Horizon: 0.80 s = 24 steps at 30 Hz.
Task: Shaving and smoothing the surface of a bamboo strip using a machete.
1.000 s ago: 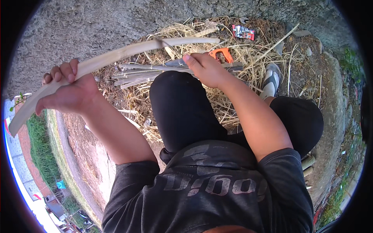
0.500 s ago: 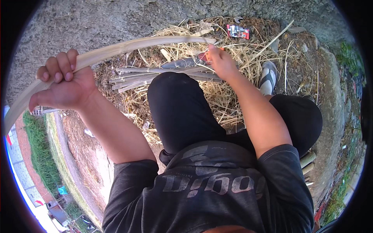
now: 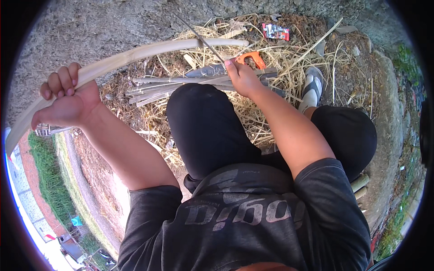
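Observation:
My left hand (image 3: pixel 68 97) is closed round a long pale bamboo strip (image 3: pixel 131 55), which arches from the left rim to the pile of shavings. My right hand (image 3: pixel 244 79) grips what looks like a long knife (image 3: pixel 187 28), its handle hidden in my fist. The thin dark blade, seen nearly edge-on, points up and left and crosses the strip near its right end. Whether the blade touches the strip I cannot tell. Just beyond my right hand lies a saw with an orange handle (image 3: pixel 257 58), partly covered.
Several split strips (image 3: pixel 156 90) lie beyond my left knee (image 3: pixel 203 122). Pale shavings (image 3: pixel 289 74) cover the ground, with a red and silver packet (image 3: pixel 276 31) on top. My sandalled foot (image 3: pixel 312 88) rests at the right. A rough wall or stone surface (image 3: pixel 113 27) spans the far side.
My right hand has moved left and slightly nearer, baring the orange saw handle; the blade now shows across the strip. My left hand and the strip have shifted slightly left.

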Available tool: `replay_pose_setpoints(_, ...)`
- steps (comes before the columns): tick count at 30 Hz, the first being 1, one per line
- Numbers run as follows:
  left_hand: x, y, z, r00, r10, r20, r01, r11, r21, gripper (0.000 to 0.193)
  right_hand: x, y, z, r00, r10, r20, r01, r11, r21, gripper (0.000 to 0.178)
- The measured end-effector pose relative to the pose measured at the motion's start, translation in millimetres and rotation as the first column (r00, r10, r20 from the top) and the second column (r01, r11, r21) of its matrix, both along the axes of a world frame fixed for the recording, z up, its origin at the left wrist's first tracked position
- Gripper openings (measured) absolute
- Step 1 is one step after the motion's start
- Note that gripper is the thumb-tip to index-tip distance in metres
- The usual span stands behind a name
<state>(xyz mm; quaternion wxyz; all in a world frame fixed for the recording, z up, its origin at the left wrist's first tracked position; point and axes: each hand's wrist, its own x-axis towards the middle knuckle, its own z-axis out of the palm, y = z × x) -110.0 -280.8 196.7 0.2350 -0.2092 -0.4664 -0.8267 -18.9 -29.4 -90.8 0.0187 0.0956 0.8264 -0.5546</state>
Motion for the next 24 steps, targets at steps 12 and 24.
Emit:
replay_pose_setpoints(12, 11, 15, 3, 0.999, -0.033, 0.002, 0.033, 0.999, 0.029, 0.081, 8, 35, 6, 0.982, -0.141, 0.123, 0.126, 0.984, 0.124, 0.063)
replay_pose_setpoints(24, -11, 2, 0, 0.885, -0.448, -0.126, 0.443, 0.894, -0.066, 0.084, -5, -10, 94, 0.998, 0.063, -0.028, -0.061, 0.996, 0.073, 0.058)
